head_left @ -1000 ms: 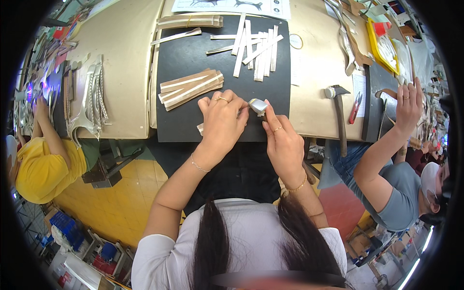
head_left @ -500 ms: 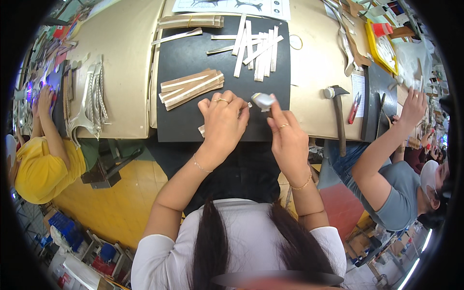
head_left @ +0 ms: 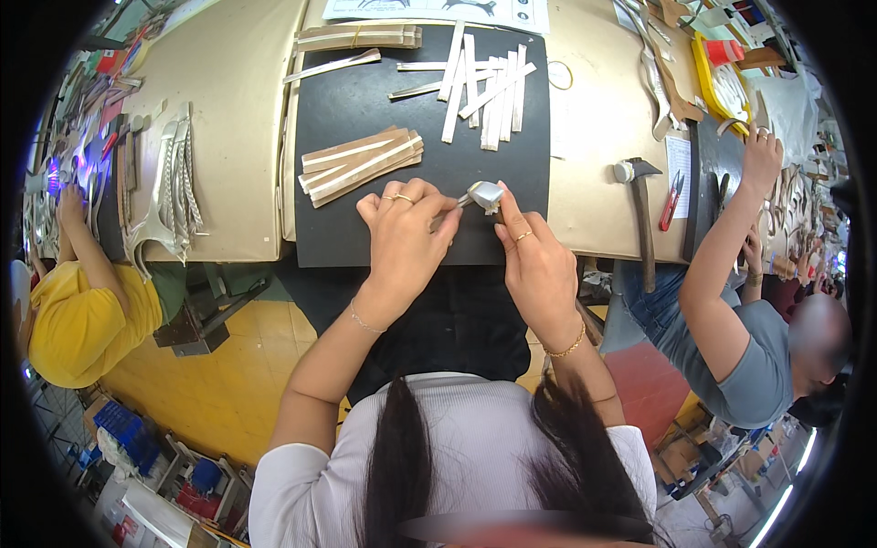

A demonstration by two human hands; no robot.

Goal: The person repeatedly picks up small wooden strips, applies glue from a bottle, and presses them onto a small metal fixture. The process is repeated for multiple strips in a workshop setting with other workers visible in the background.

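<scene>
Over the front of the black board [head_left: 356, 239], my left hand [head_left: 407, 224] is closed in a pinch. A thin pale strip [head_left: 464, 200] pokes out past its fingertips, the rest hidden by the hand. My right hand [head_left: 539, 265] grips a small tool with a grey, metallic-looking head [head_left: 485, 195], its index finger along the side. The tool's head meets the tip of the strip, and its lower part is hidden in the fingers. To the far left of my hands lies a stack of brown-and-white strips [head_left: 361, 166]. Loose white strips [head_left: 498, 100] overlap farther back.
A hammer [head_left: 641, 215] and a red-handled tool [head_left: 672, 201] lie to the right. A banded bundle of strips [head_left: 358, 37] lies at the back. Co-workers sit on both sides: one in yellow [head_left: 89, 315], one in a grey shirt [head_left: 731, 365]. A yellow tray [head_left: 705, 78] stands far right.
The grey-headed tool has tilted and shifted slightly left, now against the strip's tip. My left hand has moved slightly left and turned. The right-hand co-worker's arm has swung upward.
</scene>
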